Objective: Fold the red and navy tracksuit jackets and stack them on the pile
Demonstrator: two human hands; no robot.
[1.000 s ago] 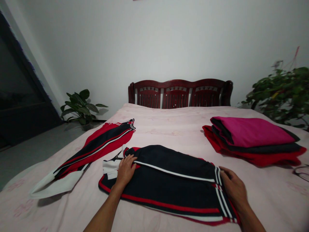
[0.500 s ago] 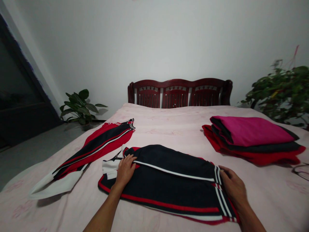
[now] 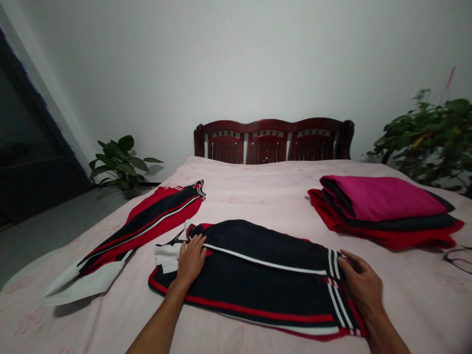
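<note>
A folded navy track jacket point(image 3: 265, 290) with red and white trim lies across the front of the pink bed sheet. My left hand point(image 3: 191, 258) rests flat on it close to the white collar end, fingers stretched out. At the opposite end, my right hand point(image 3: 363, 282) is curled over the white-striped hem, gripping its edge; some of its fingertips are hidden. To the left lies a second garment point(image 3: 147, 228), red and navy with a white part, narrow and loosely folded.
A stack of folded clothes, with a magenta one point(image 3: 391, 199) on top, sits at the right of the bed. Eyeglasses point(image 3: 459, 260) lie near the right edge. Beyond are a dark wooden headboard point(image 3: 267, 142), a potted plant point(image 3: 123, 160) and leafy greenery point(image 3: 427, 137).
My right hand has shifted slightly to the right, and the striped hem has moved a little with it. My left hand stays on the jacket in about the same place.
</note>
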